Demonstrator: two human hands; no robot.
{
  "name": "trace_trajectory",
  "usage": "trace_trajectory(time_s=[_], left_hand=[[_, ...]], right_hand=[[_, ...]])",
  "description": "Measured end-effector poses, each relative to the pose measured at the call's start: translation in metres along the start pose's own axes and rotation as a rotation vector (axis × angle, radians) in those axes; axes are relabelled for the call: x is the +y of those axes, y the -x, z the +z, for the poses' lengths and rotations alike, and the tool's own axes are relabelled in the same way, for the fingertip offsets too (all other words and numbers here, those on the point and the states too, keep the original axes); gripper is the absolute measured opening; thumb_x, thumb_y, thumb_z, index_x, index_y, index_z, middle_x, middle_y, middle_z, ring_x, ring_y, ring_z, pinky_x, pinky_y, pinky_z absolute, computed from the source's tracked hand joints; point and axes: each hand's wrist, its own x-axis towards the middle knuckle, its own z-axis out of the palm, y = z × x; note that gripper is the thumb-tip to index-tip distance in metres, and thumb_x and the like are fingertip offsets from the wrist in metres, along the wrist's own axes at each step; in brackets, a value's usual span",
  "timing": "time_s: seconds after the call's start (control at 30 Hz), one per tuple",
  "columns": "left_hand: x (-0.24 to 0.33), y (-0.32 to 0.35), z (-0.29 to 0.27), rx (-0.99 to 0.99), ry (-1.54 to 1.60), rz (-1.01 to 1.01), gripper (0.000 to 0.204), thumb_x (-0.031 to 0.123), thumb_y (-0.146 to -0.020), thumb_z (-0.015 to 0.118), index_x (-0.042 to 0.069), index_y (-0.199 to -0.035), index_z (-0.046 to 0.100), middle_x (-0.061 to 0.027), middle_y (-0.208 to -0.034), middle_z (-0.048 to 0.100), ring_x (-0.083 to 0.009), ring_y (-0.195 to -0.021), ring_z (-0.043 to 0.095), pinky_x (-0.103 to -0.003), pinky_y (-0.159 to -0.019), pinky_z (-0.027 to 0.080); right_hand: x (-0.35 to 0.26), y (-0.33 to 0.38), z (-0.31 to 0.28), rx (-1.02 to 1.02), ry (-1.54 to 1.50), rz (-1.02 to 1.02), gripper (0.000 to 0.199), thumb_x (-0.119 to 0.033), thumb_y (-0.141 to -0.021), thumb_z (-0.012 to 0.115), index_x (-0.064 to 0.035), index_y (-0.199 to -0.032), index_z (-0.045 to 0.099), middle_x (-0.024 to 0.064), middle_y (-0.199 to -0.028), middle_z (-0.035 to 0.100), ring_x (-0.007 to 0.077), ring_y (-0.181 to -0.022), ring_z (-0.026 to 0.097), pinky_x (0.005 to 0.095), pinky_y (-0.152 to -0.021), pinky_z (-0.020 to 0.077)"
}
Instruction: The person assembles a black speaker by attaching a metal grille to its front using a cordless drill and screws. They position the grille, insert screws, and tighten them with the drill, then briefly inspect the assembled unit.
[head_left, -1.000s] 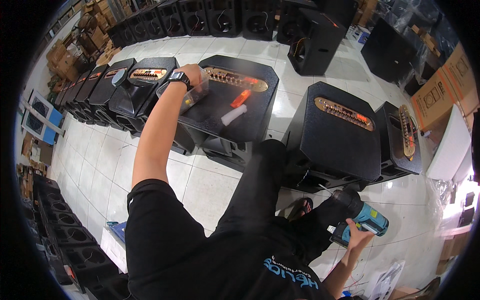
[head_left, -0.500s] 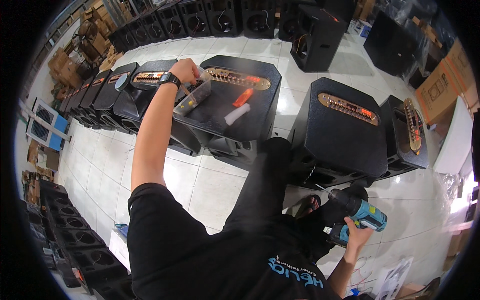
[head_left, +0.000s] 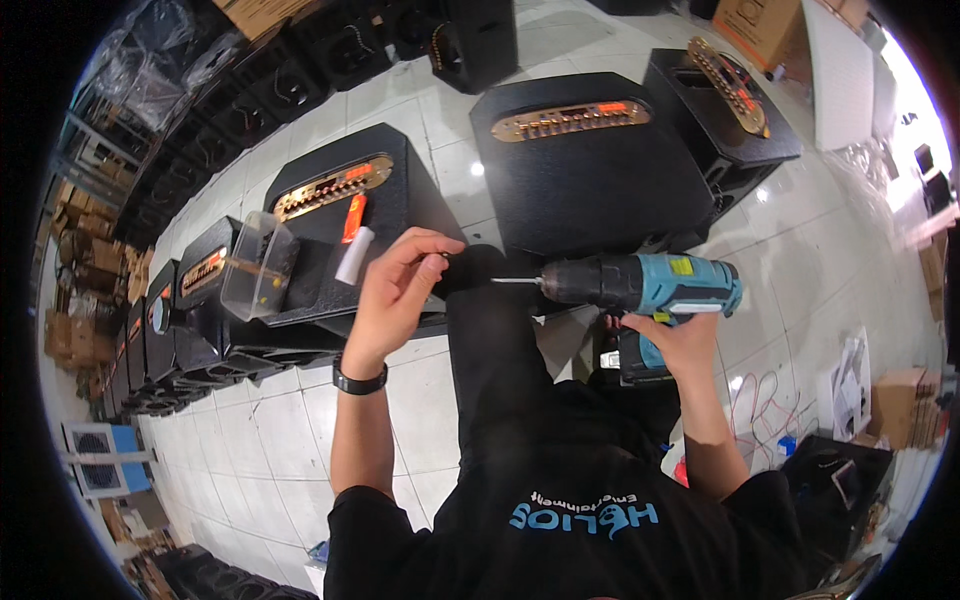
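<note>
My left hand (head_left: 393, 300) is raised over my thigh, thumb and forefinger pinched on a small dark screw (head_left: 446, 256). A teal and black cordless drill (head_left: 640, 283) is gripped in my right hand (head_left: 690, 345), its long bit (head_left: 515, 280) pointing left toward the left fingertips, a short gap apart. Left of my left hand, a clear plastic box (head_left: 240, 285) with small dark pieces, yellow bits and a stick stands tilted on a black speaker cabinet (head_left: 395, 165). An orange packet (head_left: 354, 218) and a white roll (head_left: 354, 256) lie beside it.
Ahead stands another black speaker cabinet (head_left: 600, 185) with a gold control panel (head_left: 570, 120). A further cabinet (head_left: 750, 145) at right has its gold panel (head_left: 725, 85) lifted askew. More cabinets line the left and back. Red wires (head_left: 755, 405) lie on the tiled floor at right.
My left hand has come out of the clear box and back toward me with a screw pinched in it. My right hand has raised the drill and levelled it leftward. The view has turned right.
</note>
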Motion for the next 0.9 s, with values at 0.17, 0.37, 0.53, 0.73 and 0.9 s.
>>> trace_trajectory(time_s=[0.17,0.37,0.53,0.73,0.9], left_hand=[[-0.006,-0.016,0.029,-0.078,0.061,-0.002,0.02,0.005,-0.105,0.056,0.0,-0.12,0.07,-0.0011,-0.106,0.058,-0.0065,-0.092,0.053,-0.021,-0.078,0.043],[-0.004,-0.016,0.046,-0.13,0.131,-0.025,0.021,0.005,-0.105,0.057,0.0,-0.121,0.07,-0.0016,-0.107,0.058,-0.007,-0.094,0.054,-0.021,-0.081,0.045],[-0.004,-0.014,0.054,-0.138,0.16,-0.041,0.021,0.005,-0.105,0.057,0.0,-0.122,0.069,-0.0022,-0.11,0.059,-0.0072,-0.094,0.055,-0.022,-0.082,0.045],[0.003,-0.015,0.054,-0.131,-0.007,-0.012,0.021,0.003,-0.103,0.059,0.0,-0.119,0.072,-0.0046,-0.109,0.063,-0.0099,-0.097,0.058,-0.022,-0.082,0.046],[0.002,-0.022,0.059,-0.106,-0.044,-0.017,0.021,-0.001,-0.102,0.06,-0.002,-0.117,0.074,-0.0058,-0.11,0.064,-0.0099,-0.095,0.057,-0.022,-0.08,0.045]], right_hand=[[-0.001,-0.005,-0.005,0.059,-0.065,-0.028,0.058,-0.019,-0.066,0.099,0.0003,-0.11,0.066,0.0074,-0.102,0.073,0.0172,-0.094,0.071,0.0337,-0.088,0.0558],[0.007,0.0,-0.015,0.037,0.005,0.054,0.064,-0.014,-0.066,0.098,0.0001,-0.117,0.062,0.0063,-0.109,0.069,0.0174,-0.1,0.066,0.0341,-0.092,0.0526],[0.012,0.001,-0.017,0.038,-0.05,0.056,0.065,-0.014,-0.066,0.098,0.0004,-0.118,0.062,0.0061,-0.11,0.069,0.0171,-0.1,0.066,0.0341,-0.092,0.0527],[0.01,-0.001,-0.019,0.033,-0.005,0.031,0.063,-0.018,-0.065,0.099,0.0006,-0.114,0.064,0.0069,-0.107,0.072,0.0182,-0.097,0.069,0.0346,-0.09,0.0541],[0.0,-0.017,-0.03,-0.024,0.114,0.014,0.062,-0.022,-0.064,0.1,-0.0007,-0.111,0.066,0.007,-0.105,0.073,0.0194,-0.096,0.07,0.0349,-0.09,0.0546]])
